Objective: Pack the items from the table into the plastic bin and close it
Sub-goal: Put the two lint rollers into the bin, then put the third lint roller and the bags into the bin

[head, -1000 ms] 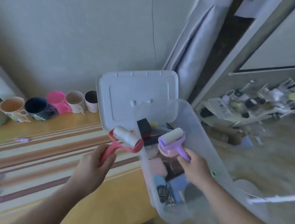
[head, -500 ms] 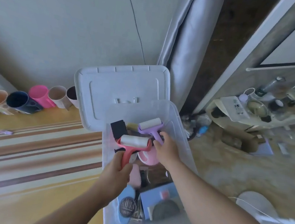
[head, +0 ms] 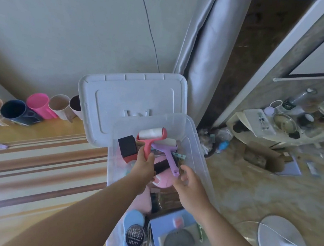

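Note:
The clear plastic bin (head: 199,151) stands at the table's right edge with its white lid (head: 131,102) tipped up behind it. My left hand (head: 143,168) grips the handle of a red lint roller (head: 151,136) over the bin's far end. A purple lint roller (head: 169,154) lies inside the bin, apart from my right hand (head: 189,181), which hovers just behind its handle with fingers spread. The bin also holds a black block (head: 127,146), a pink object, a blue case and a round black tin (head: 134,236).
The striped wooden table (head: 35,170) stretches to the left. Several mugs (head: 35,107) line the wall at its back. A small purple item (head: 0,145) lies on the table. A grey curtain (head: 202,53) hangs behind the bin. Clutter and a cardboard box (head: 261,159) sit on the floor at right.
My right hand has let go of the purple lint roller, which now lies in the bin. My left hand has carried the red lint roller further over the bin.

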Demonstrator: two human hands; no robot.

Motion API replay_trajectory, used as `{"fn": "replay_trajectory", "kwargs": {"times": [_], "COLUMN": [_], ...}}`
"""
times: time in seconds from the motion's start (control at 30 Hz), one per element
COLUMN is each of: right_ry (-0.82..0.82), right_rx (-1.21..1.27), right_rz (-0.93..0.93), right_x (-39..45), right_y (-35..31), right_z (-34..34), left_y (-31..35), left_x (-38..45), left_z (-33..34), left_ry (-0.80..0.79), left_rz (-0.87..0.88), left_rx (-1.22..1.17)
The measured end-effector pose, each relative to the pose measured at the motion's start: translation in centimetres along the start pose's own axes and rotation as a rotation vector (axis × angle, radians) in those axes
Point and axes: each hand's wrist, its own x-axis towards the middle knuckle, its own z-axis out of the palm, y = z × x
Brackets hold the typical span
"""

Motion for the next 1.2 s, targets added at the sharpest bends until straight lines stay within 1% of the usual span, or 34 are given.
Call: {"fn": "replay_trajectory", "kwargs": {"times": [0.1,0.2,0.23,0.3,0.4,0.43,0.5,0.57,0.63,0.67,0.7,0.73,0.77,0.83,0.87,0.93,1.0,1.07,1.13,1.2], "right_ry": [0.004,0.025,0.040,0.059,0.069,0.063,0.093,0.146,0.186,0.207,0.236,0.253,0.257,0.245,0.234,0.170,0.056,-0.106,-0.290,-0.458], "right_rx": [-0.034,-0.095,-0.131,-0.212,-0.313,-0.384,-0.551,-0.619,-0.635,-0.646,-0.656,-0.655,-0.655,-0.638,-0.631,-0.627,-0.637,-0.676,-0.731,-0.790], "right_rz": [0.008,-0.001,-0.010,-0.053,-0.160,-0.176,-0.205,-0.241,-0.353,-0.418,-0.475,-0.554,-0.633,-0.790,-0.849,-0.898,-0.891,-0.845,-0.763,-0.679], "right_x": [0.3,0.7,0.8,1.1,1.9,2.1,3.2,4.0,4.2,4.0,3.8,3.7,3.4,2.7,2.3,1.5,0.4,-0.7,-1.8,-2.5], "right_y": [0.0,0.0,-0.1,-0.7,-2.2,-2.8,-3.4,-4.4,-6.5,-7.8,-9.5,-11.1,-12.8,-15.5,-16.6,-18.5,-19.5,-20.3,-21.1,-21.9], "right_z": [-0.3,-0.4,-0.4,0.2,1.3,1.7,2.5,3.6,5.2,6.1,7.4,9.2,11.4,16.4,19.2,25.4,32.0,38.5,44.6,50.0], "left_y": [-0.7,-1.4,-1.6,-2.2,-3.1,-3.2,-2.9,-2.2,-2.4,-2.9,-3.8,-5.0,-6.6,-10.3,-12.5,-16.9,-21.4,-25.1,-27.7,-29.5], "left_x": [0.9,0.5,-0.1,-1.3,-2.7,-3.2,-4.8,-7.1,-8.9,-9.5,-10.0,-10.3,-10.6,-10.9,-10.9,-11.3,-11.9,-12.4,-12.6,-12.2], "left_z": [0.2,0.5,0.5,0.2,-1.5,-2.5,-4.9,-8.3,-12.4,-14.7,-17.4,-20.7,-24.2,-31.7,-35.7,-43.5,-50.6,-56.7,-61.4,-64.5], "left_ry": [0.094,0.108,0.084,-0.002,-0.105,-0.110,-0.112,-0.110,-0.023,0.034,0.094,0.168,0.253,0.425,0.504,0.628,0.708,0.754,0.775,0.767], "left_rz": [0.004,0.055,0.080,0.109,0.175,0.223,0.334,0.535,0.779,0.853,0.864,0.826,0.753,0.572,0.482,0.319,0.209,0.119,0.024,-0.049], "left_rx": [0.029,-0.011,0.017,0.146,0.362,0.436,0.480,0.498,0.600,0.653,0.688,0.696,0.677,0.618,0.606,0.609,0.600,0.608,0.647,0.677]}}
